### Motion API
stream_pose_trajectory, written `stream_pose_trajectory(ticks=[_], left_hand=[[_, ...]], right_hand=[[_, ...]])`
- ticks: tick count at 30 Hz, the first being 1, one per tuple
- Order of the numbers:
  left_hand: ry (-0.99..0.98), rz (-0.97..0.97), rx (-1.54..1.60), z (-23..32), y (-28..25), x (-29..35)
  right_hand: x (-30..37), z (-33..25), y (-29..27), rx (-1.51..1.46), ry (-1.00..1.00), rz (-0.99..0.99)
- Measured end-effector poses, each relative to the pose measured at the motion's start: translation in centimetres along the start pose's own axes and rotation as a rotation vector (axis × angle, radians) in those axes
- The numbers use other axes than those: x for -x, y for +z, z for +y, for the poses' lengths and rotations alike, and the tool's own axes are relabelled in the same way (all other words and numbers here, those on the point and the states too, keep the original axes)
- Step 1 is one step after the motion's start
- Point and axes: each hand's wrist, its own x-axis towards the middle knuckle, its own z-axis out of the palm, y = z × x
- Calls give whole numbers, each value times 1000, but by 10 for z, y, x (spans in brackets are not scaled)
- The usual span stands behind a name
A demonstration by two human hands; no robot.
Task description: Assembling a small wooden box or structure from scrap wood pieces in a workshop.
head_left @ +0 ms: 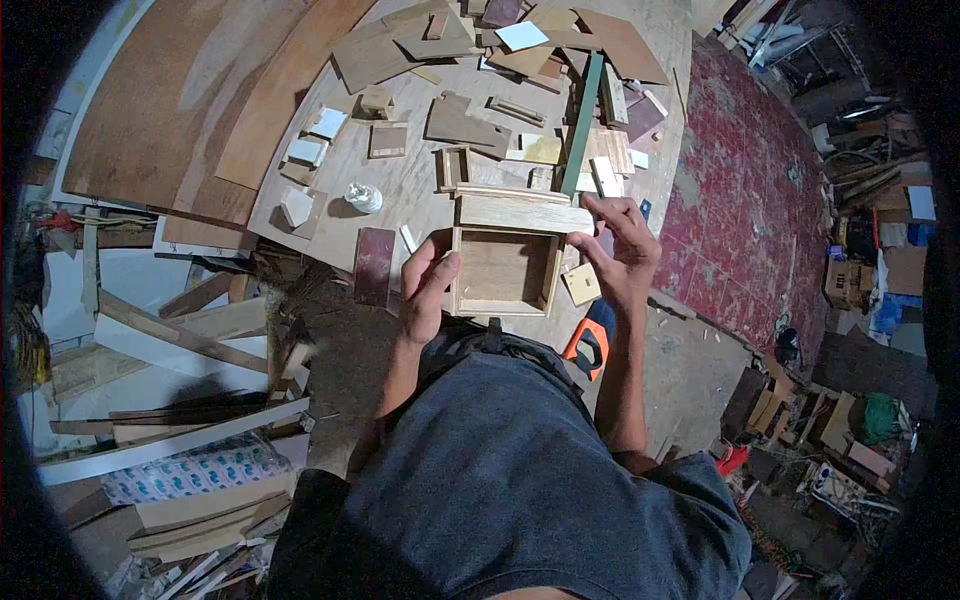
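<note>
Near the worktable's front edge is a small open wooden box (551, 280) with thin light walls and a brown bottom. My left hand (428, 288) grips its left wall, thumb at the rim and fingers outside. Along the far side of the box lies a pale wooden strip (520, 213), which sticks out past the box's right side. The thumb and fingers of my right hand (622, 248) pinch the strip's right end. Whether the strip is fixed to the box, I cannot tell.
A white bottle (363, 198) and a dark red board (374, 267) are left of the box. An orange-handled saw (588, 345) lies by my right forearm. A long green strip (583, 125) and several wood offcuts (468, 125) cover the table behind. Scrap boards (180, 330) crowd the left.
</note>
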Motion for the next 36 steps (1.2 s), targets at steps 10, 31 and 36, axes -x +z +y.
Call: stream_pose_trajectory(ticks=[10,31,36], left_hand=[[-11,-7,-13,3,2,0],[-38,6,6,1,1,1],[-35,5,21,1,2,2]], right_hand=[[-1,1,-1,-19,17,-7],[-3,-3,-4,-35,43,-50],[-1,0,-3,-56,53,-33]])
